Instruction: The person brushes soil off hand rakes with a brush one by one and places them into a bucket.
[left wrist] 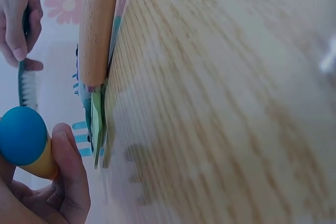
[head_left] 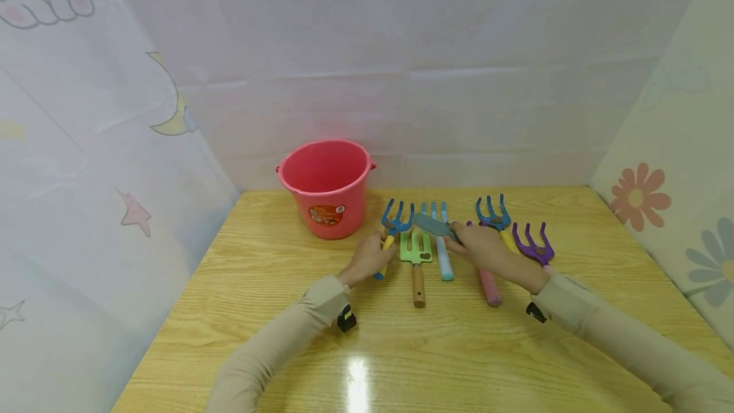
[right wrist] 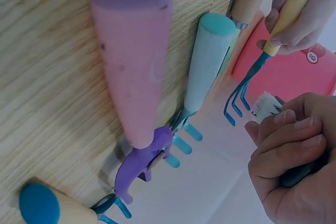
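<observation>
My left hand (head_left: 369, 257) grips the yellow handle of a small blue hand rake (head_left: 395, 222), its prongs pointing away from me. In the left wrist view the handle's blue end cap (left wrist: 22, 136) faces the camera. My right hand (head_left: 482, 247) holds a dark green brush (head_left: 434, 225); its white bristles (left wrist: 29, 88) show in the left wrist view. In the right wrist view the fingers (right wrist: 294, 153) curl round the brush handle. The brush head is close to the rake's prongs. Below them lie a green fork with a wooden handle (head_left: 419, 285) and a light blue rake (head_left: 444, 260).
A pink bucket (head_left: 358, 209) stands at the back left of the wooden table (head_left: 258, 311). To the right lie a pink-handled purple rake (head_left: 489, 287), another blue rake with a yellow handle (head_left: 494, 218) and another purple rake (head_left: 536, 250). Patterned sheets (head_left: 459, 113) surround the table.
</observation>
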